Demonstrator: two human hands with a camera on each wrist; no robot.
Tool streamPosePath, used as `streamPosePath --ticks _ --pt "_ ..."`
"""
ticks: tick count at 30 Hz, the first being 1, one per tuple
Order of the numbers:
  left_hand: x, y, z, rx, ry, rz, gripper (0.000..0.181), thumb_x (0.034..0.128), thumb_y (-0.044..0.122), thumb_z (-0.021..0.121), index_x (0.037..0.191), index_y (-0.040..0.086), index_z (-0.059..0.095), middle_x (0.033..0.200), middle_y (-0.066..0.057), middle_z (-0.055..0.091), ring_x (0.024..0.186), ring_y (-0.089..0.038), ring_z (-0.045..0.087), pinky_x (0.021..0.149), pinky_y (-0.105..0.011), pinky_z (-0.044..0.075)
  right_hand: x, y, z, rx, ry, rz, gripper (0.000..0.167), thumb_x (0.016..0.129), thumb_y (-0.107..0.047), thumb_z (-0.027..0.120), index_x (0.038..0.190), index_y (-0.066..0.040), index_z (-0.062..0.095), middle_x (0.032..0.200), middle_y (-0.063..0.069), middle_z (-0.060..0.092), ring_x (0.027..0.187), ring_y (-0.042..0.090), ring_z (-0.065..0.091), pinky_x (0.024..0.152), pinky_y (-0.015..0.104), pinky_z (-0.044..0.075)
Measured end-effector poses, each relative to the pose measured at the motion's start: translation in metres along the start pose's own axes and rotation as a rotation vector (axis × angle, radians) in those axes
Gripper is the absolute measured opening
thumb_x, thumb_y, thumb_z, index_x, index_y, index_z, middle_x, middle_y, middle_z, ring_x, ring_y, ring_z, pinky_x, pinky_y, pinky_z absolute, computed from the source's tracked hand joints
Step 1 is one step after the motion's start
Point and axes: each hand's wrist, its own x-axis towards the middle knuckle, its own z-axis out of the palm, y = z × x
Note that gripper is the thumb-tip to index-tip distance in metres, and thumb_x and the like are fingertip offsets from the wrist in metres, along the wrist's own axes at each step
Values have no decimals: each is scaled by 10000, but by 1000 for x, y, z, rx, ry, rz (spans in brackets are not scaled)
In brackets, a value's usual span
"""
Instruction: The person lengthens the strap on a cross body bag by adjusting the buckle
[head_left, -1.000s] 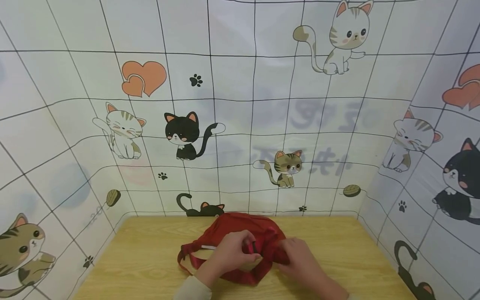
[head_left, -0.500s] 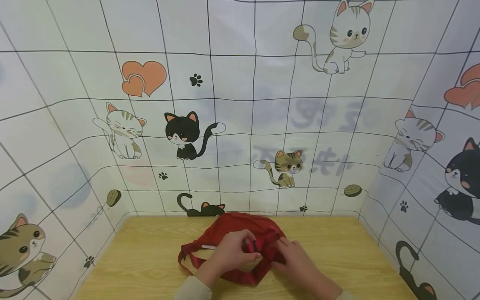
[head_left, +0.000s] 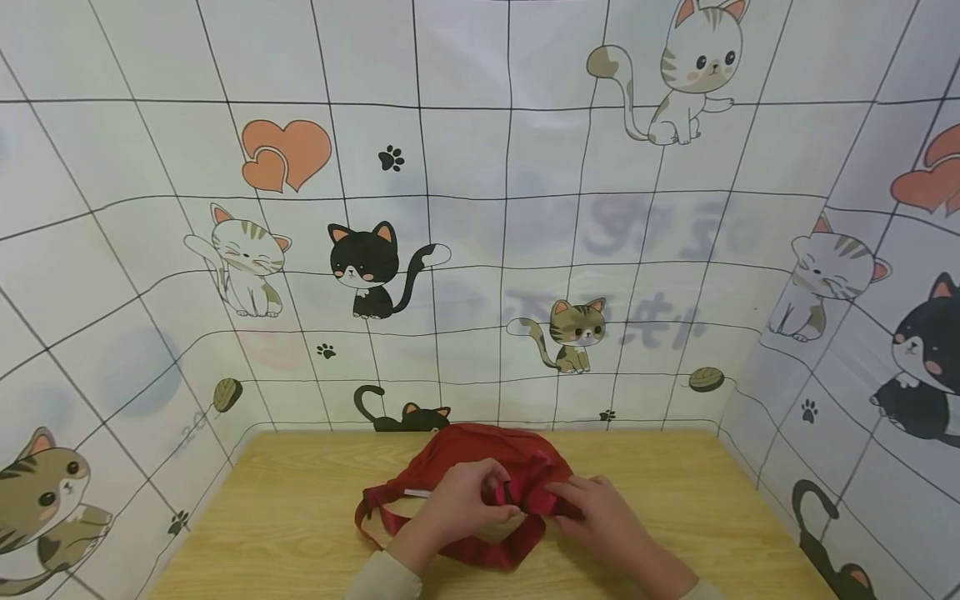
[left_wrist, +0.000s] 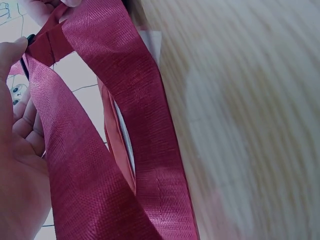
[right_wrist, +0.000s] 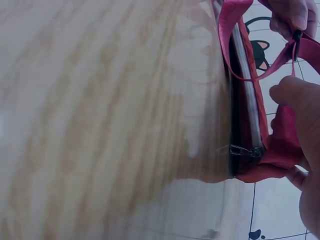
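Right hand (head_left: 606, 518) shifted, pinching strap (head_left: 540, 502), tabletop (head_left: 690, 487) rightward

Bag (head_left: 487, 446): plain deep red;
Strap (left_wrist: 145, 115): crimson, finely ribbed weave;
Slider (right_wrist: 297, 46): black;
Zip (right_wrist: 248, 95): pale grey;
Table (head_left: 300, 517): yellow-tan, streaked wood grain;
Wall (head_left: 465, 150): white, black grid lines;
Cats (head_left: 365, 257): black-and-white; white with tan; striped brown;
Hearts (head_left: 306, 154): orange;
Paw prints (head_left: 392, 161): black;
Sleeves (head_left: 386, 575): cream

I am looking forward and down at the table (head_left: 300, 517) from the head, while my wrist cameras are peering closely past the left hand (head_left: 465, 504) and right hand (head_left: 606, 518), both sharing the red strap (left_wrist: 85, 165)
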Motion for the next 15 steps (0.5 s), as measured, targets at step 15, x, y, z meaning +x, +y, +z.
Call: streamPosePath --ticks 15 --pt "-6 -2 -13 3 17 -33 402 876 376 960 1163 196 744 910 149 661 827 -31 620 757 -260 551 -3 9 -13 -27 -157 95 405 832 -186 956 1207 -150 807 1123 -32 786 995 204 727 877 465 579"
